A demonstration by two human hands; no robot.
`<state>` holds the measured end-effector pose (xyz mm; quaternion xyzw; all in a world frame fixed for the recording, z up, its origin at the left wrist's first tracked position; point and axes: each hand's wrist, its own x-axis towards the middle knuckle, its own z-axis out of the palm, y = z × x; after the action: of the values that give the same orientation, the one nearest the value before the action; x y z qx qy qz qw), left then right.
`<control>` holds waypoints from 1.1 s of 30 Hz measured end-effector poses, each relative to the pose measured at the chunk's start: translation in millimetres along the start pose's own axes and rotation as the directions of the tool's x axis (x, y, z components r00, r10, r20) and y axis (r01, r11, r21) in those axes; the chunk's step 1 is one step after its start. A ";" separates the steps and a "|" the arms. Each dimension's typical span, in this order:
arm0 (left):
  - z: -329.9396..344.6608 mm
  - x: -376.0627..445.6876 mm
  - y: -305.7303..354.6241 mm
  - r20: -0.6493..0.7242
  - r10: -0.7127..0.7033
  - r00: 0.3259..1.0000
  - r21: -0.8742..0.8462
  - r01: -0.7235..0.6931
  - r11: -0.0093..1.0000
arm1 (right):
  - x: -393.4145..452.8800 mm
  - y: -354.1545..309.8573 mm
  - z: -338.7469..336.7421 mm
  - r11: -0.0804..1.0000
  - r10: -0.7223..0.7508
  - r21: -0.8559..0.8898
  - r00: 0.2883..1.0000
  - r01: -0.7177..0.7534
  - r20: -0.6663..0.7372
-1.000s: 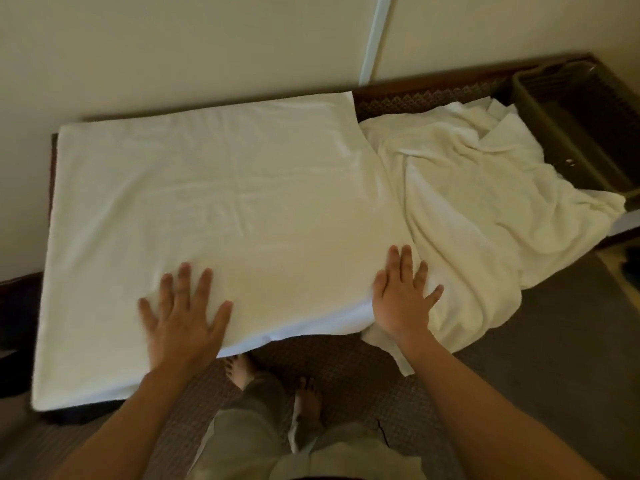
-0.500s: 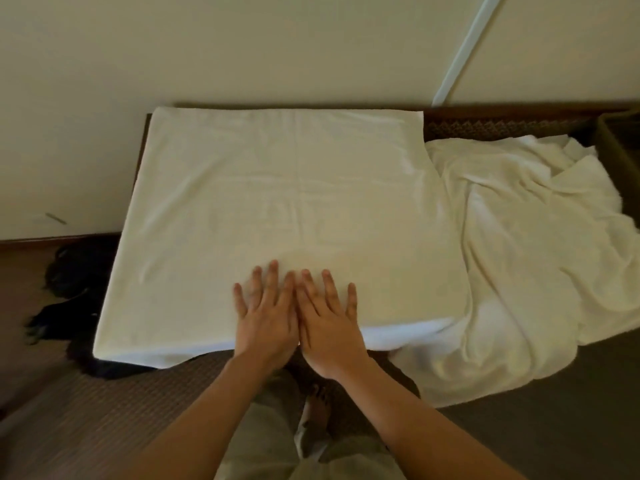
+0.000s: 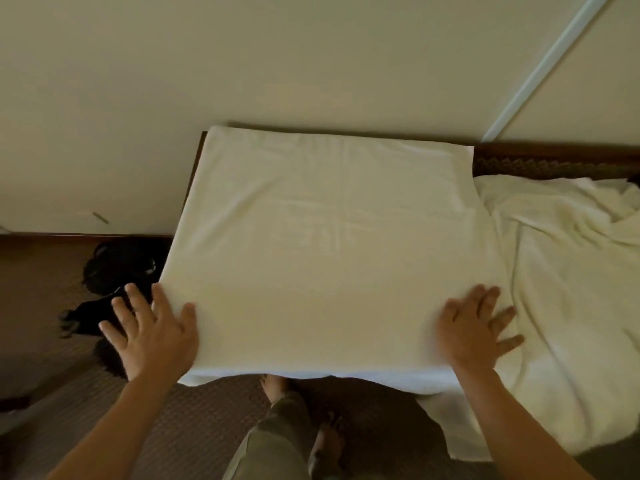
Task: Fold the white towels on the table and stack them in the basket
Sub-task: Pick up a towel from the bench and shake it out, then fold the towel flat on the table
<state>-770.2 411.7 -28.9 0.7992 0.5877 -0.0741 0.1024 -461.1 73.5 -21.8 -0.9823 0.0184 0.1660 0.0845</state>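
**Flat towel pressed at both near corners, next fold pending**

A white towel (image 3: 322, 244) lies spread flat across the middle of the frame, covering the desk (image 3: 554, 161), whose dark edge shows only at the upper right. The left hand (image 3: 152, 337) sits at the towel's lower-left corner with fingers spread and straight; its grip holds nothing, and the fingers reach partly past the cloth edge. The right hand (image 3: 474, 330) lies flat on the lower-right corner, fingers also spread, its grip open and pressing the cloth. A second towel (image 3: 561, 278) lies rumpled just beside the first, at the right of the frame, hanging over the desk's near edge. The basket is not in view.

The step in hand looks like smoothing the towel, judging by both palms at the outer corners. The next move likely calls for pinching one side's corners and carrying that side across to meet the other, keeping edges aligned so the fold stays square.

A dark bundle (image 3: 117, 268) lies on the floor at the left.
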 end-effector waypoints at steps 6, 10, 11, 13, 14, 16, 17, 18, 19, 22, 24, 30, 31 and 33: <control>16.7 -24.0 110.7 0.046 0.500 0.865 -0.008 -0.500 0.866 | -67.2 -114.0 53.6 0.680 -0.715 -0.146 0.694 0.719 0.086; 9.9 15.8 149.9 0.117 0.621 0.775 0.019 -0.627 0.779 | -46.5 -158.9 60.6 0.550 -0.795 -0.200 0.582 0.811 0.171; 6.3 34.0 147.8 0.106 0.619 0.779 0.042 -0.625 0.780 | -29.3 -161.4 55.8 0.584 -0.770 -0.204 0.616 0.785 0.168; 0.1 74.8 130.3 0.094 0.584 0.806 0.078 -0.591 0.803 | 13.3 -157.4 41.1 0.729 -0.647 -0.204 0.755 0.654 0.109; -3.8 95.5 116.8 0.087 0.541 0.836 0.082 -0.548 0.833 | 35.0 -151.6 31.6 0.808 -0.554 -0.185 0.829 0.559 0.079; -15.1 131.7 91.1 0.078 0.442 0.894 0.084 -0.448 0.890 | 73.4 -137.8 12.7 0.920 -0.370 -0.129 0.929 0.371 0.034; -22.2 144.2 82.9 0.078 0.400 0.913 0.082 -0.406 0.910 | 87.7 -133.2 3.5 0.952 -0.284 -0.113 0.959 0.285 0.022; -26.7 152.7 79.5 0.079 0.358 0.931 0.083 -0.364 0.928 | 97.3 -131.5 -3.4 0.975 -0.196 -0.101 0.980 0.197 0.015; -28.2 156.9 82.4 0.069 0.319 0.945 0.095 -0.324 0.941 | 102.6 -135.7 -7.5 0.991 -0.113 -0.073 0.994 0.113 0.004; -27.2 149.8 122.5 -0.008 0.365 0.931 0.060 -0.364 0.929 | 95.0 -179.3 -6.4 0.985 -0.168 -0.041 0.985 0.167 -0.044; -21.9 142.9 164.5 0.043 0.557 0.830 0.023 -0.558 0.830 | 78.9 -219.2 7.5 0.861 -0.490 -0.151 0.872 0.485 0.002; -20.0 192.7 244.8 0.109 0.717 0.689 0.109 -0.725 0.680 | 100.4 -284.5 25.4 0.703 -0.659 -0.229 0.738 0.674 0.148; -22.5 210.4 245.5 0.101 0.699 0.708 0.111 -0.707 0.699 | 114.2 -283.8 21.3 0.731 -0.634 -0.228 0.763 0.644 0.123; -30.0 244.5 241.3 0.081 0.661 0.746 0.111 -0.666 0.738 | 145.6 -280.0 11.3 0.795 -0.561 -0.225 0.824 0.563 0.083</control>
<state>-467.0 575.6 -39.8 0.9594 0.2566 -0.0860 0.0791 -309.3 350.0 -35.4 -0.9453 -0.2945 0.1401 0.0109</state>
